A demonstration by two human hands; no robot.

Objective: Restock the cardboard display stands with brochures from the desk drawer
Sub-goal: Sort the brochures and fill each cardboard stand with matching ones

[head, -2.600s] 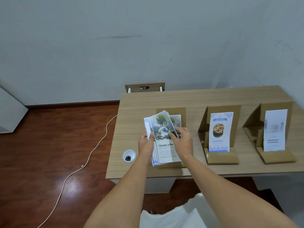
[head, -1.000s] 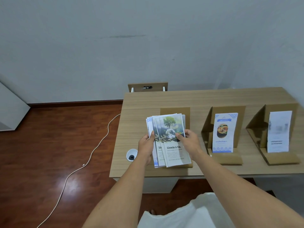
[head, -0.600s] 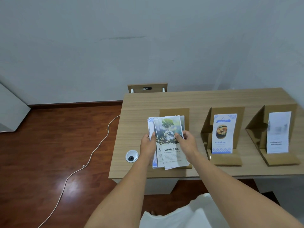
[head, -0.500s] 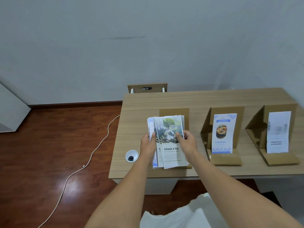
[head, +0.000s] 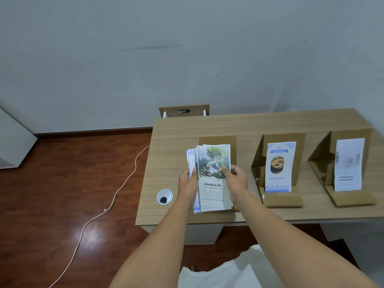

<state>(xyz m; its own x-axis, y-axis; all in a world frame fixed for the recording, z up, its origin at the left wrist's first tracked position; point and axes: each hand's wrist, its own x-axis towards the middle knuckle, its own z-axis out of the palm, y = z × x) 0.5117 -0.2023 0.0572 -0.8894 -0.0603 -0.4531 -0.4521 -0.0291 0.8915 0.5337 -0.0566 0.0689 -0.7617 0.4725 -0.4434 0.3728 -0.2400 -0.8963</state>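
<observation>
I hold a fanned stack of brochures (head: 212,190) over the left cardboard stand (head: 217,140), hiding most of it. The top brochure shows a tree and globe and reads "Liceria & Co." My left hand (head: 188,181) grips the stack's left edge. On the right edge, my right hand (head: 235,179) pinches the top brochure. The middle stand (head: 280,201) holds a blue food brochure (head: 279,167). A white brochure (head: 349,165) leans in the right stand (head: 353,199).
The stands sit in a row on a light wooden desk (head: 172,154) against a grey wall. A round cable grommet (head: 164,196) lies left of my hands. A white cable (head: 116,194) trails across the wooden floor to the left.
The fanned brochures have been squared closer together. My right hand has slid a little along the right edge of the top brochure. The stack stays over the left stand.
</observation>
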